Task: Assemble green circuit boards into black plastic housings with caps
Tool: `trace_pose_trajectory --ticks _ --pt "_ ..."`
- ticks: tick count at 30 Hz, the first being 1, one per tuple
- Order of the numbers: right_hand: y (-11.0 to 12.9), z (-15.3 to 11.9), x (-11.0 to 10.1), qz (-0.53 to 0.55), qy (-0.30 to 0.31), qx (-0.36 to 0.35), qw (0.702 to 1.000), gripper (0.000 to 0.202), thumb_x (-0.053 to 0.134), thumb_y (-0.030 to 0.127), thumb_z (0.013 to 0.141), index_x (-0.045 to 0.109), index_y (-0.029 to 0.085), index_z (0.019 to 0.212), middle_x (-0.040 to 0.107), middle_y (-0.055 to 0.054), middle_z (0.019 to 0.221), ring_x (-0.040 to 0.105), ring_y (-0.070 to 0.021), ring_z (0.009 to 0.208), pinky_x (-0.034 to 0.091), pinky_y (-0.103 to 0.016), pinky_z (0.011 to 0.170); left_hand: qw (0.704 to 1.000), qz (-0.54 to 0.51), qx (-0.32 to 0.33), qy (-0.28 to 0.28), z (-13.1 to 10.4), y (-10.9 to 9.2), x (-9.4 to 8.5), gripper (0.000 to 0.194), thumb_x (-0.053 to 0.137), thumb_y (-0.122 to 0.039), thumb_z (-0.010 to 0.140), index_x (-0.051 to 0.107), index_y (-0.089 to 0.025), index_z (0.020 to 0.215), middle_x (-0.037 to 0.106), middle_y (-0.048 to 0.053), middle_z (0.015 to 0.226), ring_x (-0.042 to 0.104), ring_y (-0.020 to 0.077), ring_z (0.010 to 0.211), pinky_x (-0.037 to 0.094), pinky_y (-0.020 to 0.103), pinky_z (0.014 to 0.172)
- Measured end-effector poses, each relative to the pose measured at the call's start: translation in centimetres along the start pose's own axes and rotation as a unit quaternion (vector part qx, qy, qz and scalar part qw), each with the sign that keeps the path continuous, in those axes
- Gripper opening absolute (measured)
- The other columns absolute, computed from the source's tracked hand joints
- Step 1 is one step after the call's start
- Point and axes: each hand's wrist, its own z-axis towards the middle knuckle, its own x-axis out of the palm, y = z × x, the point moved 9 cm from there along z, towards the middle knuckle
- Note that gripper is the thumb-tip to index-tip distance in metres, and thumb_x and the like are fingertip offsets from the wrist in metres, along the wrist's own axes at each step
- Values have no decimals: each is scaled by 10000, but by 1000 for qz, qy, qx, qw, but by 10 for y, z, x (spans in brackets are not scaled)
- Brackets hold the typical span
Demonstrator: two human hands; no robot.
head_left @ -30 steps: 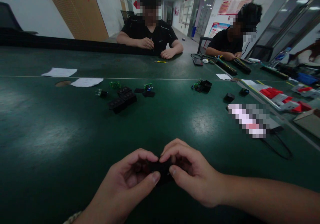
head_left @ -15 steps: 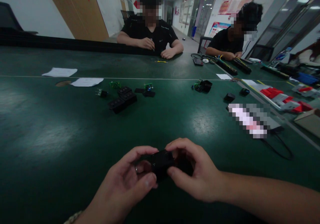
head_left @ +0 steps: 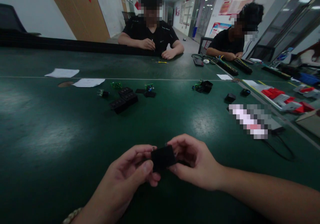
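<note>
A small black box-like part (head_left: 163, 157) is held between both hands above the green table (head_left: 82, 150). My left hand (head_left: 135, 170) grips its left end, with the thumb in front and fingers behind. On the right end, my right hand (head_left: 195, 160) holds it by thumb and fingertips. One broad dark face of the part is turned toward me, and small metal bits show at its upper edge. Farther off lie black housings (head_left: 123, 100), a green circuit board (head_left: 149, 88) and another black housing with green parts (head_left: 206, 86).
A lit, blurred device (head_left: 248, 120) with a cable lies at right, beyond two small black parts (head_left: 230, 97). Paper sheets (head_left: 88, 82) lie at the far left. Red and grey packets (head_left: 282, 97) are at right. Two people sit across the table.
The black part has turned in my fingers, so a broader plain face shows. Both hands have shifted slightly upward, and my left thumb has moved up along its edge.
</note>
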Motion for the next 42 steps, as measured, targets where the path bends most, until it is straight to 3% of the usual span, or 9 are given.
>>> trace_pose_trajectory --ticks 4,10,16,20,23,29,33,38,42 --pt "-4 0 -2 21 -12 34 999 414 881 171 760 666 192 1113 736 -40 1016 716 -135 855 610 -286 787 997 -56 -23 41 2 2 8 376 838 -535 817 865 -194 971 836 104 846 748 240 703 630 334 637" --pt "-6 0 -2 31 -16 38 999 411 876 177 758 663 197 1109 730 -32 1008 709 -129 838 604 -279 767 996 -65 -20 58 3 -2 14 416 809 -577 824 874 -189 960 834 107 825 734 244 707 626 337 643" --pt "13 -3 0 -55 -24 -55 997 413 803 138 794 625 226 1157 693 -22 981 682 -152 841 585 -304 767 999 -44 -8 24 1 1 5 321 879 -450 800 856 -237 1039 827 94 980 750 247 785 646 327 655" --pt "40 -10 2 -203 -47 -183 961 464 779 102 763 641 248 1182 620 -38 1019 629 -183 870 553 -327 739 1000 -14 12 -7 -1 -3 0 324 926 -384 770 834 -274 1060 773 63 1087 744 230 853 656 313 689" --pt "48 -12 6 -270 -39 -223 936 457 752 88 784 654 268 1193 590 -53 1056 620 -218 958 567 -365 787 1000 0 19 7 -1 -5 3 343 938 -397 749 830 -279 1052 773 56 1056 751 232 838 663 320 678" --pt "51 -17 17 -298 15 -257 919 476 651 6 810 662 296 1188 533 -71 1159 622 -224 1049 602 -367 832 999 20 23 21 3 -2 3 294 953 -348 731 842 -248 984 804 38 941 761 194 745 659 281 663" --pt "51 -19 24 -290 57 -255 921 436 720 67 822 648 276 1198 527 -90 1221 622 -243 1117 599 -387 904 998 42 45 21 3 -4 1 243 925 -207 760 840 -253 983 822 34 960 763 177 863 634 214 749" --pt "50 -16 16 -267 21 -233 935 658 786 111 786 531 259 1373 577 -119 1293 612 -271 1214 566 -432 1008 996 67 63 1 -1 -8 0 278 926 -101 697 838 -250 915 819 39 1063 769 215 994 644 242 828" --pt "48 -14 18 -262 42 -230 936 691 734 81 806 510 248 1439 591 -137 1375 617 -273 1276 550 -446 1067 996 75 56 -13 -1 -8 -2 290 936 -102 659 836 -242 893 817 36 1011 777 223 948 663 261 793"
